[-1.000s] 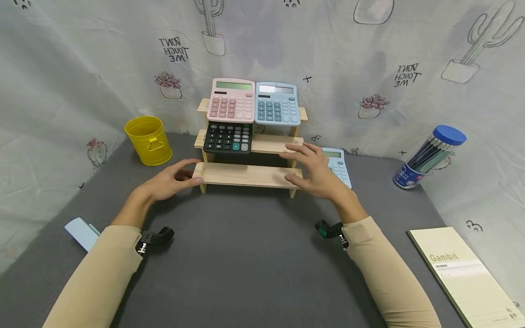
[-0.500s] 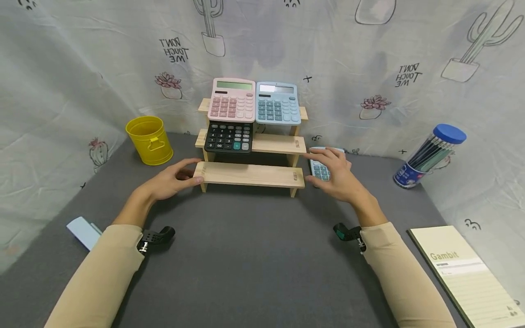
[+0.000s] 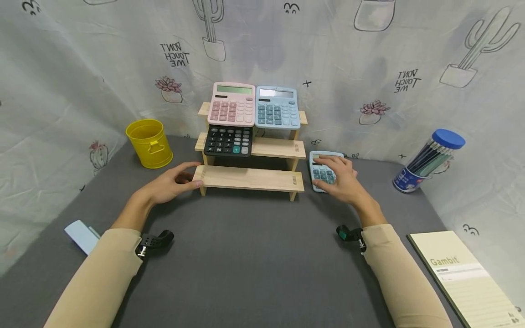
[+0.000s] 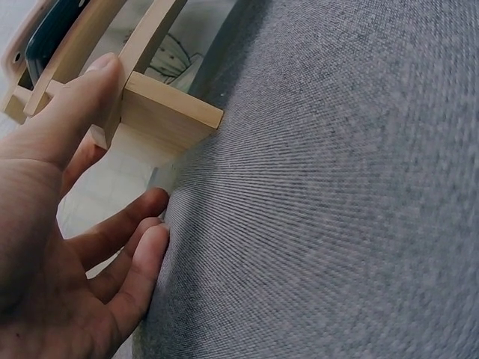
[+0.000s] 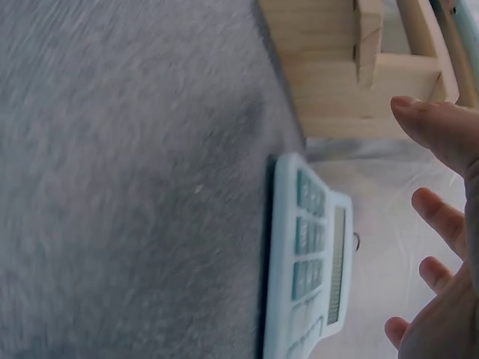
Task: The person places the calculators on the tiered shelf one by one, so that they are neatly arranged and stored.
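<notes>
A three-tier wooden display stand is at the back of the table. My left hand holds the left end of its lowest board between thumb and index finger, the other fingers resting below near the cloth. To the stand's right lies a light blue calculator, flat on the table. Above it hovers my right hand, fingers spread and holding nothing; in the right wrist view a gap separates fingers and calculator. A pink calculator and a blue calculator lean on the top tier, a black calculator on the middle one.
On the left stands a yellow bucket, with a pale blue object partly hidden by the left sleeve. A blue-lidded tub of pencils and a cream notebook are on the right. A printed curtain hangs behind.
My right hand has moved away from the stand's right end, rightward to over the light blue calculator. The left hand stays at the stand. The head view has tilted slightly.
</notes>
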Tool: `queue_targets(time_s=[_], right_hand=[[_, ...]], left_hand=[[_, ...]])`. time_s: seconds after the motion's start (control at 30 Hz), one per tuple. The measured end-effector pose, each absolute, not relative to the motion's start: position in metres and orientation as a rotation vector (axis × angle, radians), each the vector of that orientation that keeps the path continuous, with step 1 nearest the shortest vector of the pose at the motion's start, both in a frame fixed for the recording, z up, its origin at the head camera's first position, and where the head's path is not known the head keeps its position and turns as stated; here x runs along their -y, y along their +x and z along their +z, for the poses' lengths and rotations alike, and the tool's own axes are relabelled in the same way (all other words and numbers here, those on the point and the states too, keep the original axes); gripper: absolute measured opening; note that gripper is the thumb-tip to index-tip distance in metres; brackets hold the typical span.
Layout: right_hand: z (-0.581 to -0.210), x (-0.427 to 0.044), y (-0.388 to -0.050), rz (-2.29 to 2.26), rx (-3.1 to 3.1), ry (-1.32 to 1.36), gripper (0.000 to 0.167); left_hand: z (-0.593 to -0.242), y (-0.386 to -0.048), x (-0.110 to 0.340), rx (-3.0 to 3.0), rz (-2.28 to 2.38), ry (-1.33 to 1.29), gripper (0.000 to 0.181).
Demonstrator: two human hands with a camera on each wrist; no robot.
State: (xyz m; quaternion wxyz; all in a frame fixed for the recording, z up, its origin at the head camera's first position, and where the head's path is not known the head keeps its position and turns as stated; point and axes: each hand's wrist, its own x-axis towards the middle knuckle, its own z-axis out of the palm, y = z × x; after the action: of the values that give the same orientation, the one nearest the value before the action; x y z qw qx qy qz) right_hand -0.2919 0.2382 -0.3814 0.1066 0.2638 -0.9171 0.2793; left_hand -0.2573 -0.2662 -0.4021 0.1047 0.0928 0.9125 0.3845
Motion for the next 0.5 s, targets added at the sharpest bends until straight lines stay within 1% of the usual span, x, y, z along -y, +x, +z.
queue_targets(time_s=[0.23,0.5], right_hand=[[-0.388,-0.246,-0.301,0.823,2.801,0.688,0.064],[-0.389,-0.252,-0.312,0.797,2.939,0.581,0.075]], left_hand=[[-0.400,-0.255,0.267,-2.696,1.129,0.269,0.082],[-0.402,-0.256,0.266,-2.695,1.122,0.272,0.081]])
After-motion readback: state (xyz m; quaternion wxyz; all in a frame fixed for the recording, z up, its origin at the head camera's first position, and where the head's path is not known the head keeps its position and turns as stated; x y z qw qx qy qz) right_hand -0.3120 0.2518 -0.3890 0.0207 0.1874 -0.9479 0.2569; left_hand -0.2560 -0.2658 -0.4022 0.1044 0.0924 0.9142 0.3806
